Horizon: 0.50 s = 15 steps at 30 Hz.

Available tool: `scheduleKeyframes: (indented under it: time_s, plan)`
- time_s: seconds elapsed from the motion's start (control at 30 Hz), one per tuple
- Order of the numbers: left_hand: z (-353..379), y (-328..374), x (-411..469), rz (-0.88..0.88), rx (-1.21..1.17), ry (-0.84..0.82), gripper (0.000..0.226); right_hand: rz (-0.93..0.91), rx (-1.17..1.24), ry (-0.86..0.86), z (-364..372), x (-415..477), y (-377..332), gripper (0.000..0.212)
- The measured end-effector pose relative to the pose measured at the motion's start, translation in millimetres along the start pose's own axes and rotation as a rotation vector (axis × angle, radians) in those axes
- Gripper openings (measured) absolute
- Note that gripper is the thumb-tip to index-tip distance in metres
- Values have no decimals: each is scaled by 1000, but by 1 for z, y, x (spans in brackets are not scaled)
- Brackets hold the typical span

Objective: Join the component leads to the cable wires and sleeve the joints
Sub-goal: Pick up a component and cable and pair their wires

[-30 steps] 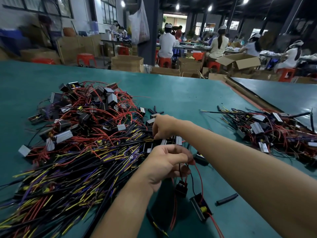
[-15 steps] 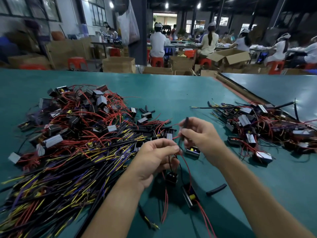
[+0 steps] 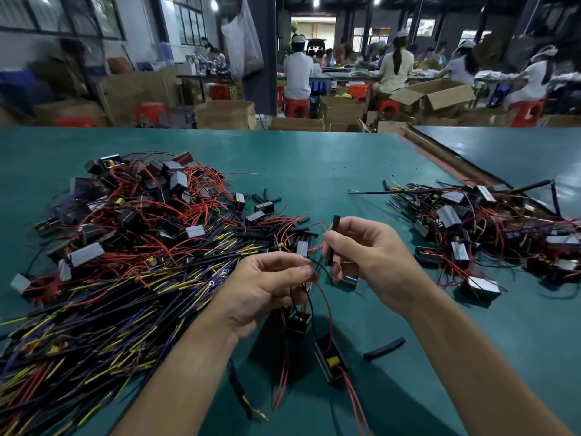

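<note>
My right hand (image 3: 374, 259) pinches a short black sleeve tube (image 3: 332, 239), held nearly upright just above the table's middle. My left hand (image 3: 267, 287) pinches thin red and black wires close to the sleeve's lower end. From those wires a small black component (image 3: 298, 320) hangs below the left hand. A second black component with a yellow part (image 3: 330, 361) lies on the green table (image 3: 314, 165) under it, red leads trailing toward me.
A large heap of black, yellow and purple cables mixed with components (image 3: 125, 247) fills the left side. A smaller heap of components (image 3: 490, 228) lies at the right. A loose black sleeve (image 3: 384, 348) rests near my right forearm. People sit at benches beyond the table.
My right hand came back from the cable heap holding a black sleeve and now sits beside the left hand. The left hand keeps its grip on the wires.
</note>
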State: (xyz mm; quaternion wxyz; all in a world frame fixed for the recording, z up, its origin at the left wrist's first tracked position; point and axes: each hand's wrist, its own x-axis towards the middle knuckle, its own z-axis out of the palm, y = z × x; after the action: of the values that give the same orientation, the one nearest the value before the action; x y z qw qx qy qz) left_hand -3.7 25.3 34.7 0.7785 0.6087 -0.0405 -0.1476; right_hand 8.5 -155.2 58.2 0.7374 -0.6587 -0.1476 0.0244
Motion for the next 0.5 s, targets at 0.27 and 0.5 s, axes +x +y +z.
scheduleKeyframes:
  time_s: [0.27, 0.5]
  plan:
    - [4, 0, -2, 49, -14, -78, 22, 4, 25, 33, -3, 0, -3, 10]
    - [2, 1, -4, 80, -21, -120, 13, 8, 22, 28, 3, 0, -3, 9]
